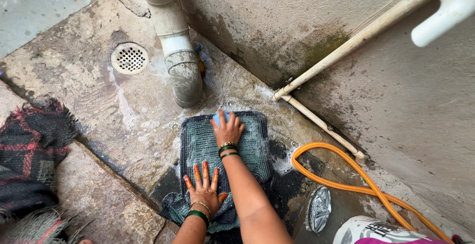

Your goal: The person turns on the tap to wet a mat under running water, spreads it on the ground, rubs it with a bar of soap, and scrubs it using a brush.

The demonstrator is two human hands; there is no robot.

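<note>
The right hand (227, 129) clamps a blue scrubber (218, 118) at the far end of the wet grey mat (198, 147), whose long axis runs away from the person, while the left hand (204, 188) presses flat, fingers spread, on the near end.

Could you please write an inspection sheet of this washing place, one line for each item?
Surface: wet, soapy stone floor.
Job's things: dark mat lying flat; small blue object, partly hidden.
Clutter: checked cloth, metal lid, white bucket.
Hands: left hand pressing flat on mat; right hand covering blue object.
Cables: orange hose on floor.
Surroundings: drain grate, grey pipe, stained wall.
</note>
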